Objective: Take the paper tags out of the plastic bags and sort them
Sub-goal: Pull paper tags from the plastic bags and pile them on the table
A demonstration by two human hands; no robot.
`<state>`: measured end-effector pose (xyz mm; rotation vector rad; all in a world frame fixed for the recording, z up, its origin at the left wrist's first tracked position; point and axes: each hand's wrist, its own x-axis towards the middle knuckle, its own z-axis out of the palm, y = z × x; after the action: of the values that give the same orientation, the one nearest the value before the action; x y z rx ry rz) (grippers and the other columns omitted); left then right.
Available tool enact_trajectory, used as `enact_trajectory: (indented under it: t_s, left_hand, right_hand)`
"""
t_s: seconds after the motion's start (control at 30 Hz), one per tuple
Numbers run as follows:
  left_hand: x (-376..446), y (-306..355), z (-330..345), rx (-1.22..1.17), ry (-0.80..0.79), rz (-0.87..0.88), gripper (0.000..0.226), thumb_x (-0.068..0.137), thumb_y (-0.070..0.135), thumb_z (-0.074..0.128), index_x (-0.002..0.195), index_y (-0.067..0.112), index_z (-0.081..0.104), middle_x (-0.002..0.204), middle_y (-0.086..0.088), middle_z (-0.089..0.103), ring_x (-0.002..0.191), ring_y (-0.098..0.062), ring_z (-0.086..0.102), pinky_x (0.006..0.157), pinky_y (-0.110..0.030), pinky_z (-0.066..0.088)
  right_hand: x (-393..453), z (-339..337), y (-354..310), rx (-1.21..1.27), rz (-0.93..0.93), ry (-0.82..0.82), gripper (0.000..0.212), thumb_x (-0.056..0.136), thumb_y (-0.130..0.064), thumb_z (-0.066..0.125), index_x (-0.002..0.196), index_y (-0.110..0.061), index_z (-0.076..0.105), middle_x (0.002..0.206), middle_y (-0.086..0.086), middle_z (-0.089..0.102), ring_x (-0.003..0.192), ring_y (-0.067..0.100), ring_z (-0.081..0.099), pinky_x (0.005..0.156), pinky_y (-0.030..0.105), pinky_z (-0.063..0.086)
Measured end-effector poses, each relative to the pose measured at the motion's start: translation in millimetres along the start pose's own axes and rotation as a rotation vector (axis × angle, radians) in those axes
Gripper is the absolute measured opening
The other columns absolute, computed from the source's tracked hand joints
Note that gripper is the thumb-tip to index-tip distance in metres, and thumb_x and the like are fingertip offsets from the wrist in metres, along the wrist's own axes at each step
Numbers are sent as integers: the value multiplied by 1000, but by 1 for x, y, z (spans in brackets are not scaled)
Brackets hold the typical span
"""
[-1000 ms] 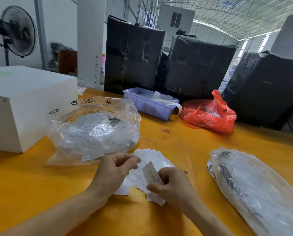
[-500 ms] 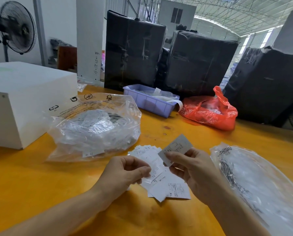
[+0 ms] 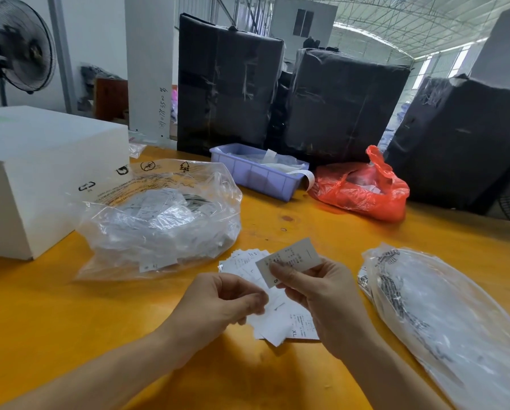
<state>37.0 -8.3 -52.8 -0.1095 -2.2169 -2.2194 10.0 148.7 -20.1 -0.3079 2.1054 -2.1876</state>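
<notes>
The right hand (image 3: 322,291) pinches one paper tag (image 3: 289,260) by its corner — light, thin, bendy. The left hand (image 3: 221,303) is curled, maybe pinching another; I cannot tell. More tags (image 3: 277,324) lie under both hands, near the counter's (image 3: 70,321) front edge.

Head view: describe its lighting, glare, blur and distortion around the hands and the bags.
Head view: daylight from the roof at upper right, soft shadows under both hands on the orange table; white glare on the clear bag; the right-side bag smears toward the corner; wide-angle bending tilts the black bales; the tag in the right hand stays partly legible, the left hand slightly soft.
</notes>
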Motion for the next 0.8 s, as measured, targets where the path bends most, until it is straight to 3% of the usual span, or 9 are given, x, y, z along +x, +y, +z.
enact_trajectory:
  t_s: [0.23, 0.47, 0.63, 0.8]
  left_hand:
    - [0, -1, -1, -29, 2, 9, 6, 78, 7, 72, 74, 10, 76, 67, -5, 70, 52, -8, 53, 52, -17, 45]
    - [1, -1, -1, -50, -5, 5, 26, 70, 31, 67, 77, 8, 75, 62, 0, 68, 54, -7, 57, 56, -17, 47]
    - [1, -4, 2, -72, 46, -46, 36, 75, 42, 58, 76, 11, 77, 60, -7, 68, 50, -6, 58, 51, -14, 45]
    - [2, -2, 3, -118, 59, -100, 43, 79, 45, 51, 79, 8, 75, 69, -14, 71, 55, -12, 64, 49, -16, 48]
  right_hand:
    - [0, 0, 2, -38, 78, -50, 20, 52, -25, 77, 70, -16, 76, 78, 12, 72, 70, 18, 63, 71, 31, 47]
    - [3, -10, 1, -180, 180, -171, 23, 62, -23, 78, 83, -14, 72, 78, 4, 71, 71, 12, 63, 64, 23, 47]
    - [4, -7, 3, -326, 138, -216, 14, 90, -24, 61, 100, -14, 64, 81, 2, 66, 64, 7, 58, 63, 22, 47]
    - [5, -7, 4, -382, 27, -147, 24, 86, -11, 66, 106, -20, 58, 78, 3, 65, 57, 2, 58, 59, 18, 49]
